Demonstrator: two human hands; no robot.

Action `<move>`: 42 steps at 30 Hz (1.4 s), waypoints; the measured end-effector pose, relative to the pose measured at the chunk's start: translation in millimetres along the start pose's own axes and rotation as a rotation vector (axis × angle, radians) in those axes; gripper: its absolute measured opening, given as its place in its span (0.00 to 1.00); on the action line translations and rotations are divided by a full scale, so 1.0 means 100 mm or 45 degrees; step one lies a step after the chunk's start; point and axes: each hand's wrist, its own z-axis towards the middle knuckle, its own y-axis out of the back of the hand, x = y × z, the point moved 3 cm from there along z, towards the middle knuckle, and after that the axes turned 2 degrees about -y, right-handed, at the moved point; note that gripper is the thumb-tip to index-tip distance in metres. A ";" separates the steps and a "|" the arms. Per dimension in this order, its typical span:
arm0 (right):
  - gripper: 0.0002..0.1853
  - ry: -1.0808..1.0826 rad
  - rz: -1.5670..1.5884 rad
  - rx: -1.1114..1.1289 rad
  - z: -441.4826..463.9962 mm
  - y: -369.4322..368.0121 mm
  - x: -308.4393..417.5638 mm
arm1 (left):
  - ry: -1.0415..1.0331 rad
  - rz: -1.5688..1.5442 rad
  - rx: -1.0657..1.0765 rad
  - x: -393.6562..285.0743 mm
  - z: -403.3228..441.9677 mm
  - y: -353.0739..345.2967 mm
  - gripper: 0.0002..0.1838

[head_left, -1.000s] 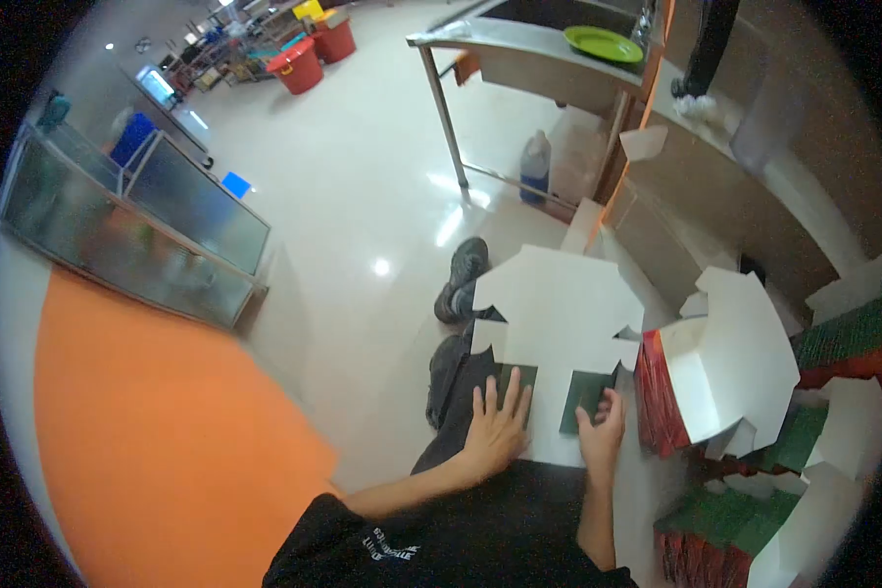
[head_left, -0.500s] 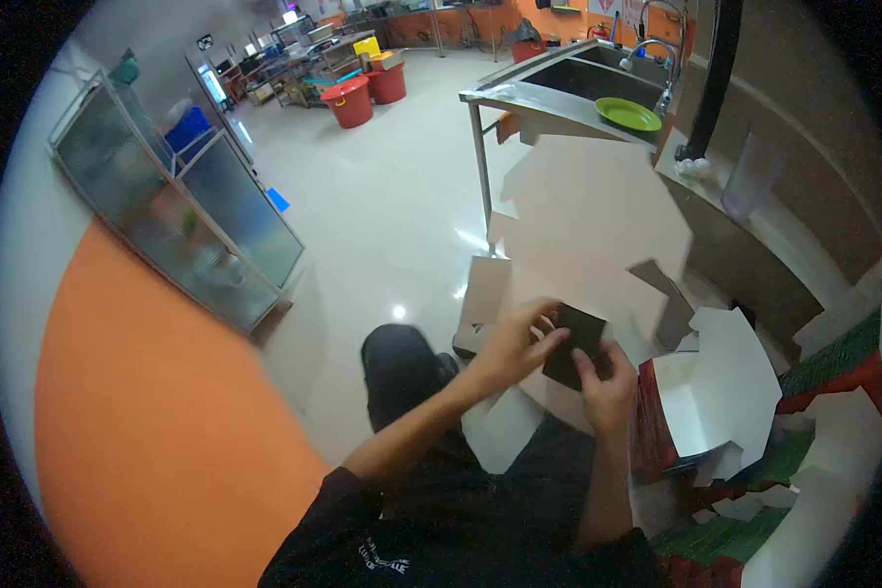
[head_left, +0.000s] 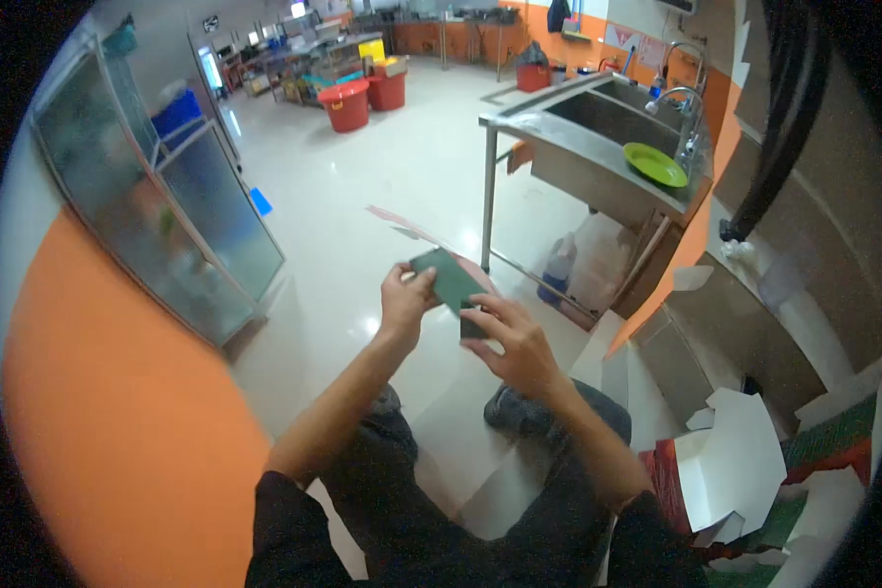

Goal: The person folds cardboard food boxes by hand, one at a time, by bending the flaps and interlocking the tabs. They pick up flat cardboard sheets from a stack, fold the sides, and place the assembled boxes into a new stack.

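Note:
A cardboard box blank (head_left: 449, 277) is held up in front of my knees, its dark green panel facing me. A thin pale pinkish edge runs from it up to the left, so most of the sheet seems turned edge-on. My left hand (head_left: 403, 306) pinches the green panel at its left side, thumb on the near face. At the lower right, the fingers of my right hand (head_left: 510, 338) are curled around the panel and a darker flap. An opened box (head_left: 730, 461), white inside with a red side, stands to my right, apart from my hands.
Green and red folded boxes (head_left: 833, 436) are piled at the right edge. Ahead is a steel sink (head_left: 598, 118) with a green plate (head_left: 656, 165). Red buckets (head_left: 345, 106) stand farther off. A glass-panelled frame (head_left: 157, 196) and an orange wall (head_left: 118, 412) are on the left.
The broad pale sheet that lay facing me has swung up and left to nearly edge-on. Both hands moved left with it, and my view shifted, showing the floor and both knees.

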 end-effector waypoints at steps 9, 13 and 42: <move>0.13 0.236 -0.090 0.204 0.42 -0.45 -0.31 | 0.150 -0.122 0.181 -0.24 -0.01 0.28 0.09; 0.12 0.248 -0.107 0.063 0.40 -0.62 -0.35 | 0.133 -0.092 0.090 -0.25 -0.07 0.28 0.11; 0.29 -0.510 0.030 -0.103 -0.08 -0.50 -0.74 | -0.012 0.520 0.514 0.35 -0.19 -0.22 0.17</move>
